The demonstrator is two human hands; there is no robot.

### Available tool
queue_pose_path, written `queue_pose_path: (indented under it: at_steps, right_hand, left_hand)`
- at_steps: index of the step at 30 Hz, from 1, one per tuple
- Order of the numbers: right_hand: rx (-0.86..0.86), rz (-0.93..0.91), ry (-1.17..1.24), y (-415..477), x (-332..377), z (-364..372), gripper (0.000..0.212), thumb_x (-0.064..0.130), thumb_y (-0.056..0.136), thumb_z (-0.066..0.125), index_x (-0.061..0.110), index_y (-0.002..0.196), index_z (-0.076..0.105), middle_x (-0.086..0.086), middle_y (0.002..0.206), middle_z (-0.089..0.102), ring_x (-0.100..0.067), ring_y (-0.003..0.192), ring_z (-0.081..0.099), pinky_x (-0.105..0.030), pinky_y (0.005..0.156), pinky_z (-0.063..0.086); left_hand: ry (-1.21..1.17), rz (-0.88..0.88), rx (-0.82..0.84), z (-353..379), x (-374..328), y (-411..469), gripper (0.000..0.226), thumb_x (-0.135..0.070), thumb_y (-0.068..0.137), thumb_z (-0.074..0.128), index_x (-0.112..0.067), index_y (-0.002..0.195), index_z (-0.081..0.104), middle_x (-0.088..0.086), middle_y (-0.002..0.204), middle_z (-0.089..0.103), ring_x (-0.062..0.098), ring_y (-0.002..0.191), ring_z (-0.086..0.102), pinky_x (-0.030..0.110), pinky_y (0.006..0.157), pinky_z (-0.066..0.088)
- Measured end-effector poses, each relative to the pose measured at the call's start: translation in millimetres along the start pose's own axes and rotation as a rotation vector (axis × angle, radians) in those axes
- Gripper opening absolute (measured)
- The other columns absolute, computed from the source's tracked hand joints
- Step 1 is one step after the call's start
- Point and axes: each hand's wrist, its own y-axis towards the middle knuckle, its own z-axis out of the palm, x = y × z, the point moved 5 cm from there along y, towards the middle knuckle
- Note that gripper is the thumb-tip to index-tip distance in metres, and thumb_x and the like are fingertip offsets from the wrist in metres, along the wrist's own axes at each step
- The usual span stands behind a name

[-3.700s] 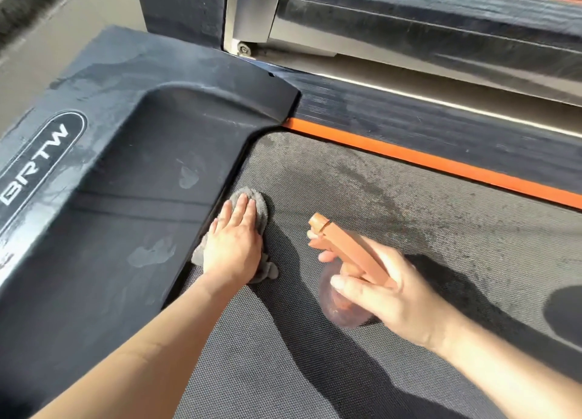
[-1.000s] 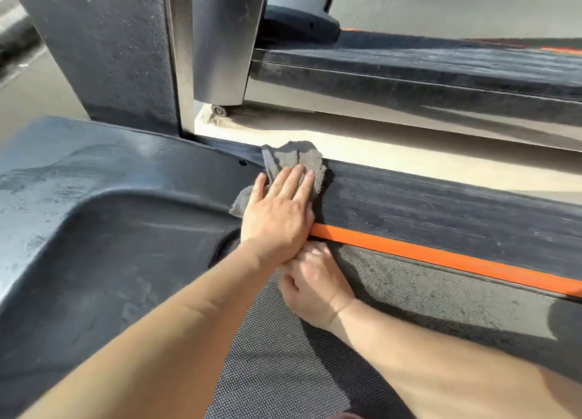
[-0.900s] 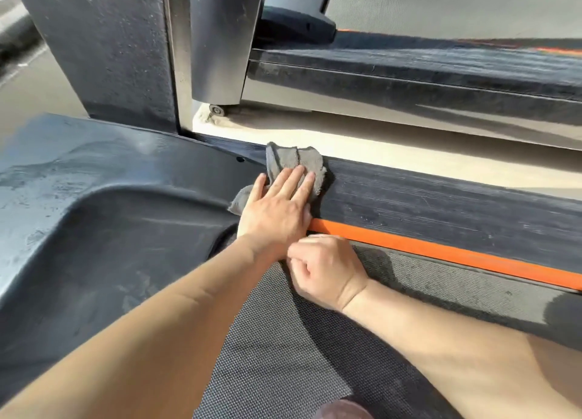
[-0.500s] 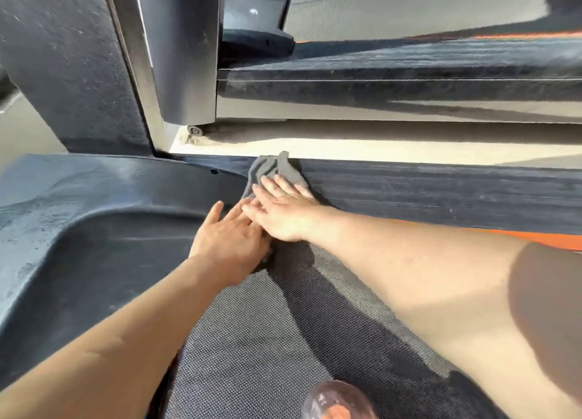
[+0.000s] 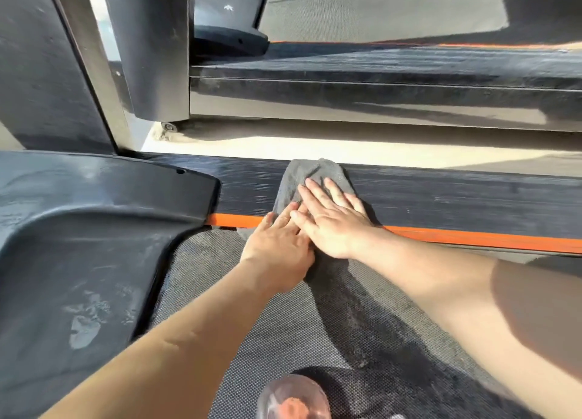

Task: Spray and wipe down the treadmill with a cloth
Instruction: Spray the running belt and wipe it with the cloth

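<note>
A grey cloth [image 5: 310, 174] lies across the treadmill's ribbed black side rail [image 5: 456, 201] and its orange stripe [image 5: 472, 239]. My right hand [image 5: 333, 220] presses flat on the cloth with straight fingers. My left hand [image 5: 278, 245] lies flat beside it, its fingers overlapping the cloth's near edge and touching my right hand. The spray bottle [image 5: 293, 399], clear pinkish with an orange top, stands on the grey belt [image 5: 283, 324] at the bottom edge, held by neither hand.
The black motor cover [image 5: 94, 229] fills the left, with wet smears on it. A dark upright post [image 5: 53, 62] rises at upper left. Beyond a strip of light floor [image 5: 315, 149] stands a second treadmill [image 5: 378, 81].
Both hands and the cloth have slid right along the side rail, away from the motor cover. Earlier the right hand put the bottle down and joined the left on the cloth.
</note>
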Motion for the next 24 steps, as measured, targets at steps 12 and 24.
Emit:
queue_pose_path:
  at_steps: [12,24]
  right_hand:
    - [0.227,-0.305,-0.013,-7.6,136.9,63.0,0.059,0.048,0.104,0.010,0.028,0.158,-0.002,0.010,0.166,-0.009,-0.012,0.151,-0.013,-0.043,0.119,-0.014]
    - [0.155,-0.191,-0.100,-63.8,50.4,49.0,0.062,0.050,0.103,0.007,0.023,0.159,0.005,0.013,0.166,0.001,-0.005,0.151,-0.004,-0.042,0.120,0.001]
  left_hand:
    - [-0.066,-0.222,0.085,72.1,72.6,-103.9,0.066,-0.049,0.100,0.017,-0.026,0.144,-0.027,-0.003,0.163,-0.016,0.010,0.137,-0.028,0.041,0.119,-0.002]
    - [-0.138,-0.135,0.058,47.4,3.4,-78.1,0.062,-0.045,0.100,0.028,-0.025,0.156,0.012,-0.005,0.164,-0.004,0.020,0.151,-0.007,0.046,0.120,-0.004]
